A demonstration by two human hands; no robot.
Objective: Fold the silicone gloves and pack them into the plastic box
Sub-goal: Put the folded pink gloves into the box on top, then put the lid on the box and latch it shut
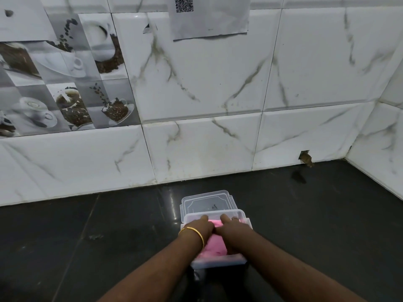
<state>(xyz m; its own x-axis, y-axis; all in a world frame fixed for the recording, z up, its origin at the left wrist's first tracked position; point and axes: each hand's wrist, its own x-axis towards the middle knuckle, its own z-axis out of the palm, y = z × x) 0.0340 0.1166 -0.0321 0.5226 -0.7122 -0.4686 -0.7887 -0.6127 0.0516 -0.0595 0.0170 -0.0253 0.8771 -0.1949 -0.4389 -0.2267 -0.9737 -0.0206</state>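
Observation:
A clear plastic box [218, 262] stands on the dark counter, low in the middle of the view. Pink silicone gloves [216, 246] lie folded inside it. My left hand [199, 227], with a gold bangle on the wrist, presses down on the pink gloves from the left. My right hand [231, 225], wearing a ring, presses on them from the right. Both hands lie palm down inside the box, their fingertips near its far wall. The hands hide most of the gloves.
The box's clear lid [207, 202] lies flat just behind the box. The black counter [109, 236] runs back to a white marble-tile wall [218, 105] and a side wall at the right. A small hole [305, 158] sits low in the wall.

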